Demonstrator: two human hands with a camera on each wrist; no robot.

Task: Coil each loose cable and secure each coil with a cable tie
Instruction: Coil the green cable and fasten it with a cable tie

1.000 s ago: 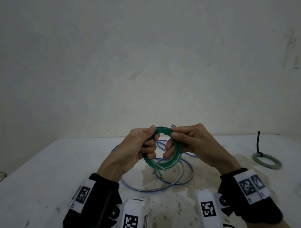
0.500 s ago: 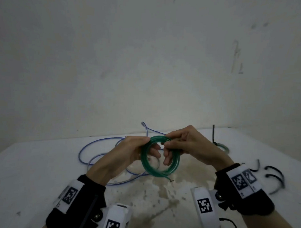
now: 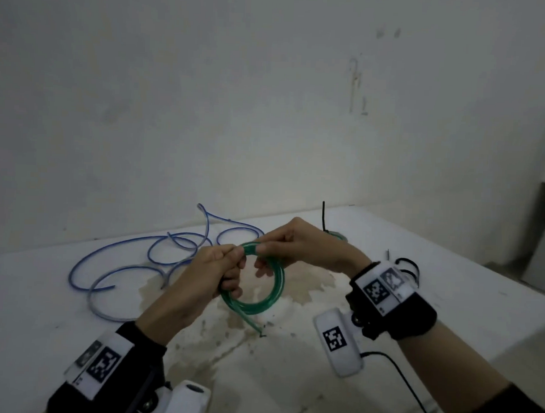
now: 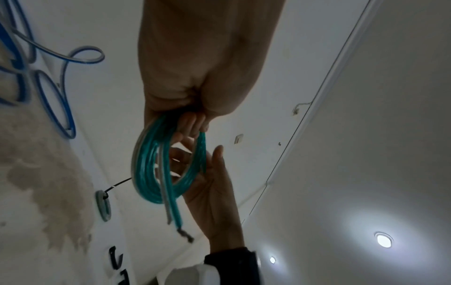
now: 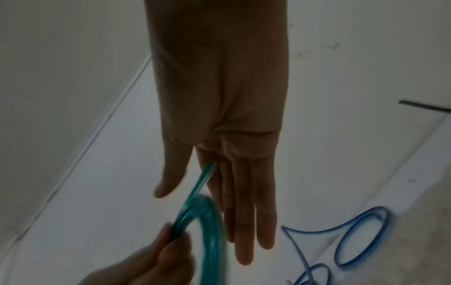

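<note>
A green cable coil [image 3: 263, 308] hangs above the stained white table [image 3: 45, 306], held by both hands. My left hand [image 3: 235, 263] grips its left side, fingers curled through the loop. My right hand [image 3: 263, 252] pinches the top of the coil between thumb and fingers. The coil's loose end [image 3: 253, 326] points down to the table. In the left wrist view the coil [image 4: 149, 167] has several turns, and the right hand [image 4: 214, 183] is behind it. In the right wrist view the left hand [image 5: 168, 248] holds the coil [image 5: 209, 221]. No tie is on this coil.
A loose blue cable [image 3: 124, 263] sprawls on the table to the left and behind the hands. A tied coil [image 3: 338, 235] with an upright black tie [image 3: 323, 217] lies behind my right hand. Spare black cable ties [image 3: 409, 263] lie past my right wrist. A wall stands close behind.
The view has swung right, so the blue cable now sits to the left. Both hands have kept hold of the green coil, which now hangs lower below the fingers.
</note>
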